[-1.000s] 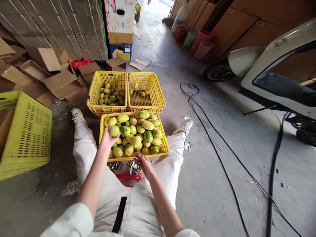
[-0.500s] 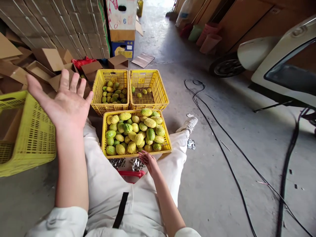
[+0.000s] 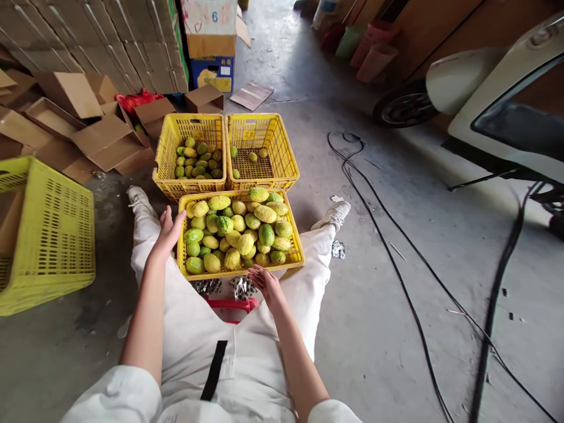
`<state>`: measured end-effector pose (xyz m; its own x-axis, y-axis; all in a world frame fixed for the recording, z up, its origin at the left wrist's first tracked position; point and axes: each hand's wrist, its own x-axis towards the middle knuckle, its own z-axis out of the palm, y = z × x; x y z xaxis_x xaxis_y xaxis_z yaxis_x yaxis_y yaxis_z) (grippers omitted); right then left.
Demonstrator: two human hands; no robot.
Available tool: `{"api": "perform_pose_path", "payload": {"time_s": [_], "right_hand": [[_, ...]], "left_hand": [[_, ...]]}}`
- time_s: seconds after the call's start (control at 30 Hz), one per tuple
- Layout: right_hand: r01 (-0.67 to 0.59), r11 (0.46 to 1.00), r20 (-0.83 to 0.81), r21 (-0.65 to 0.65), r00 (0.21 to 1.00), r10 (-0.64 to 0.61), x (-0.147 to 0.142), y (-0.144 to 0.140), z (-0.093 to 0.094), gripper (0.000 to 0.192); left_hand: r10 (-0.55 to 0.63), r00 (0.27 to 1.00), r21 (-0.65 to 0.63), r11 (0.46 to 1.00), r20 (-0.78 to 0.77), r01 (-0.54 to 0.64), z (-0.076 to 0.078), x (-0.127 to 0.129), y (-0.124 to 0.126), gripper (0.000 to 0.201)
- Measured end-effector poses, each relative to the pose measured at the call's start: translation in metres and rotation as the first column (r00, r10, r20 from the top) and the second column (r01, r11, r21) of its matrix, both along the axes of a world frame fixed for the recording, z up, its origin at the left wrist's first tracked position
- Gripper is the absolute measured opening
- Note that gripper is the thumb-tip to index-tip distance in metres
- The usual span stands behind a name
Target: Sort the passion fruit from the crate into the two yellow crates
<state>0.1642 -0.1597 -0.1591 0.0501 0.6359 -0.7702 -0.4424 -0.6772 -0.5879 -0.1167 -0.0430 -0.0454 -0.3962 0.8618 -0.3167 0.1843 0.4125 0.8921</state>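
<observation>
Head view: the person sits on the concrete floor with legs spread around a yellow plastic crate point(image 3: 240, 273) heaped with green-yellow passion fruits point(image 3: 238, 232). The left hand point(image 3: 170, 229) hovers just beside the crate's left rim, fingers loosely spread, palm toward the fruit, holding nothing. The right hand point(image 3: 264, 280) lies at the near rim, fingers relaxed and apart, also empty.

The fruits look light, firm and smooth-skinned, some wrinkled; each seems sized for a single palm, best cupped round its middle rather than pinched, since a glossy rind may slip and bruise if dropped.

Counted: four yellow crates in all. The near one holds roughly thirty fruits; the far left crate point(image 3: 189, 126) about twenty smaller ones; the far right crate point(image 3: 264, 126) four; a tipped crate point(image 3: 44, 235) stands well apart at the left, its contents hidden. Behind lie several open cardboard boxes point(image 3: 103, 141).
</observation>
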Motion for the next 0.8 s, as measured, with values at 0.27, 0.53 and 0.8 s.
{"api": "perform_pose_path", "payload": {"time_s": [0.27, 0.53, 0.8], "right_hand": [[-0.184, 0.976, 0.255, 0.113, 0.955, 0.151, -0.019, 0.015, 0.000, 0.034], [-0.743, 0.668, 0.582, 0.050, 0.565, 0.585, -0.073, 0.052, -0.009, 0.013], [-0.814, 0.521, 0.871, -0.258, 0.037, 0.489, -0.136, 0.099, -0.041, 0.022]], "left_hand": [[-0.370, 0.763, -0.394, 0.904, -0.530, 0.165, -0.036, -0.037, -0.037, 0.082], [-0.590, 0.492, -0.481, 0.807, -0.640, 0.342, -0.056, -0.016, -0.022, 0.080], [-0.598, 0.458, -0.357, 0.783, -0.658, 0.510, -0.093, -0.002, 0.005, 0.061]]}}
